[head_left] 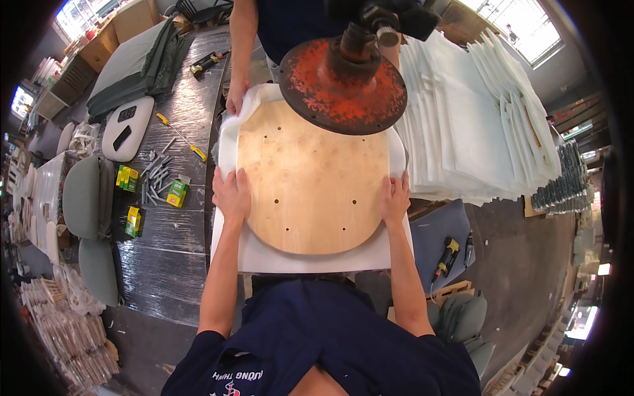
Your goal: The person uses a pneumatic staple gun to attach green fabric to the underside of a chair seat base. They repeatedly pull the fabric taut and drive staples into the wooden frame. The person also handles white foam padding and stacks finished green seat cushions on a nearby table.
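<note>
A rounded plywood seat panel (314, 191) with several drilled holes lies flat in front of me. White padding (228, 148) shows around its sides and far left corner. My left hand (231, 196) grips the left edge, its thumb side on the wood and its fingers over the padding. On the opposite edge my right hand (396, 198) holds panel and padding in the same way. Both rest above a white board (297, 264). Over the panel's far part hangs a round, worn red press plate (343, 86), hiding the wood behind it.
Opposite, a co-worker's hand (236, 97) touches the padding's far left corner. Stacked white foam sheets (456, 119) stand at right. On the left table lie a screwdriver (181, 137), staple strips (156, 177), small yellow-green boxes (177, 191) and a staple gun (208, 64).
</note>
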The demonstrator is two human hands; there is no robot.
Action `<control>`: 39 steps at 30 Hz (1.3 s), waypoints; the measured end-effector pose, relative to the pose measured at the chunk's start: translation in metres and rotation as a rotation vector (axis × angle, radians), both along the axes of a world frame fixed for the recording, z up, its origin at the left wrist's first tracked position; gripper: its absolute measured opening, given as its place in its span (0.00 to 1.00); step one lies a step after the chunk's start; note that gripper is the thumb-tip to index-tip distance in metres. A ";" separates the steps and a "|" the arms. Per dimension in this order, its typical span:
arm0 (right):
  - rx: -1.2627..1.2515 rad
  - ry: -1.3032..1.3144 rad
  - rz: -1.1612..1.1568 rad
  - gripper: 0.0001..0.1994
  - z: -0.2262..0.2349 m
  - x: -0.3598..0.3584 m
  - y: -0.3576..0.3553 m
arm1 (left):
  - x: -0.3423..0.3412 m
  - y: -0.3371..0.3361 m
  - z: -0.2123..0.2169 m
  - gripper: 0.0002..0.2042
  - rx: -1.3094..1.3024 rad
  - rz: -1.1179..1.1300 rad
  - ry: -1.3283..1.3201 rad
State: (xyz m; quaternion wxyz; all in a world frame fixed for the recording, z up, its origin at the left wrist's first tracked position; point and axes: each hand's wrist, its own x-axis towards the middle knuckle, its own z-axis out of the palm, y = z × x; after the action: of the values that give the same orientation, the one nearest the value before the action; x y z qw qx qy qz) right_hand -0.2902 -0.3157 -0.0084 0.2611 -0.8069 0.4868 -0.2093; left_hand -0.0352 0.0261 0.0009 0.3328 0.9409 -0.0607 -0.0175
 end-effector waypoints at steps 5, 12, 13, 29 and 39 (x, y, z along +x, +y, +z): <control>-0.035 -0.024 0.027 0.21 -0.003 0.000 -0.003 | -0.004 0.002 -0.006 0.30 0.009 0.022 -0.031; -0.011 -0.011 0.005 0.22 -0.003 -0.001 -0.005 | -0.007 0.001 -0.003 0.28 0.006 0.046 -0.049; 0.002 -0.001 0.001 0.23 -0.002 -0.001 -0.004 | -0.006 0.000 -0.005 0.27 0.003 0.057 -0.069; -0.061 -0.060 -0.013 0.26 -0.002 0.002 -0.007 | -0.007 -0.008 0.004 0.25 0.017 0.123 -0.034; -0.050 -0.041 -0.022 0.25 -0.002 0.003 -0.006 | -0.007 -0.002 -0.005 0.24 -0.009 0.106 -0.077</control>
State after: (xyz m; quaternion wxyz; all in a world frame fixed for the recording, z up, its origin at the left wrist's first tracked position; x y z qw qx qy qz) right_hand -0.2875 -0.3215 -0.0107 0.2484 -0.8033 0.4847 -0.2410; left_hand -0.0418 0.0238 -0.0044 0.3349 0.9412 -0.0236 0.0367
